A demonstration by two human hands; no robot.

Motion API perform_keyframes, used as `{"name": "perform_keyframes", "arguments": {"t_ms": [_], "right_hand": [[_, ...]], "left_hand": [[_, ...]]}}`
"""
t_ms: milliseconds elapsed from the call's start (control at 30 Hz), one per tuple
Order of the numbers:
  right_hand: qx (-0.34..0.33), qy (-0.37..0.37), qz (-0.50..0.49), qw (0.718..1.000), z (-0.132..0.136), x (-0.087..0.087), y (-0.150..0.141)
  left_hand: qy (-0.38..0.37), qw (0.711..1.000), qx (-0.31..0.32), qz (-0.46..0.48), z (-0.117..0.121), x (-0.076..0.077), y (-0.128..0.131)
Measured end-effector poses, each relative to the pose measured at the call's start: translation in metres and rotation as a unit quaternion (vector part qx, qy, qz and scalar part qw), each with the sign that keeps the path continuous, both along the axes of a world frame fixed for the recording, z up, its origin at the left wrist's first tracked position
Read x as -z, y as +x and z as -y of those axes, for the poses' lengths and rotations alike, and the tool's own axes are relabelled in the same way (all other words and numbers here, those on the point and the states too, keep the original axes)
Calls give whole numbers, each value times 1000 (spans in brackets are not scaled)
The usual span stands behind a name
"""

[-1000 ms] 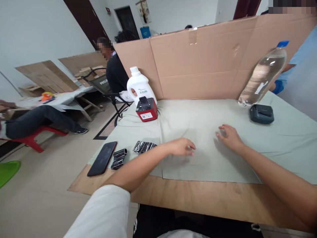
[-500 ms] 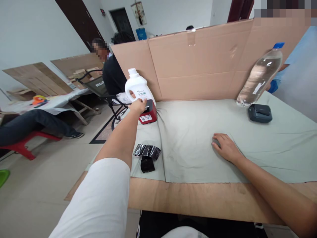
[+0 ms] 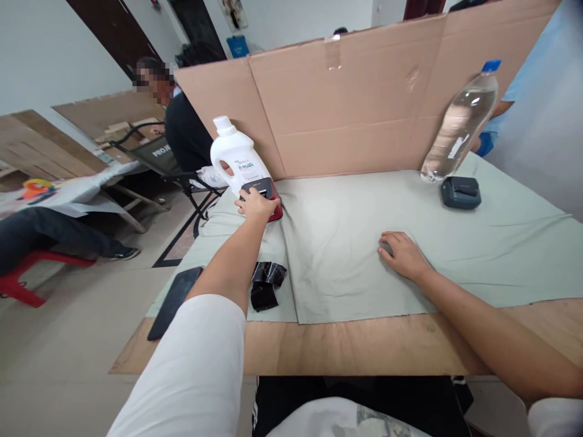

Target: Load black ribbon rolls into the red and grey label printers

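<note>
My left hand (image 3: 255, 205) reaches to the far left of the table and grips the small red and black device (image 3: 268, 193) from above, fingers wrapped over its near side. A white jug (image 3: 234, 156) stands just behind the device. My right hand (image 3: 403, 254) lies palm down on the grey-green cloth (image 3: 346, 243), fingers loosely curled, with something small and grey half hidden under the fingertips. Black foil packets (image 3: 266, 284) lie beside my left forearm.
A black phone (image 3: 175, 300) lies near the table's left edge. A clear water bottle (image 3: 460, 124) and a dark small device (image 3: 461, 193) stand at the far right. A cardboard screen (image 3: 346, 103) walls the back. People sit beyond on the left; another stands at right.
My left hand went from the cloth's middle out to the red device and now clasps it. My right hand stayed nearly still on the cloth. The camera tilted slightly downward.
</note>
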State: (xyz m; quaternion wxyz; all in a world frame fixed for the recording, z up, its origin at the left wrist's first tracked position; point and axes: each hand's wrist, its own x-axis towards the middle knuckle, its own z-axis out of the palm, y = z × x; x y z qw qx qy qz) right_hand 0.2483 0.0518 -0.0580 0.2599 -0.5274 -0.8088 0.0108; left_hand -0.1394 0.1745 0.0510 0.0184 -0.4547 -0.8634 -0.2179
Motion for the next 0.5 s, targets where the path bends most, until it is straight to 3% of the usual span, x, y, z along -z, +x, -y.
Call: {"name": "perform_keyframes", "arguments": {"t_ms": [133, 300, 500], "right_hand": [[-1, 3, 0, 1000, -1, 2, 1], [-10, 12, 0, 1000, 0, 2, 2], [-15, 1, -15, 1000, 1, -2, 3]], "left_hand": [[2, 994, 111, -16, 25, -10, 43], [-32, 961, 274, -12, 84, -22, 116], [-28, 932, 361, -31, 156, -11, 174]]}}
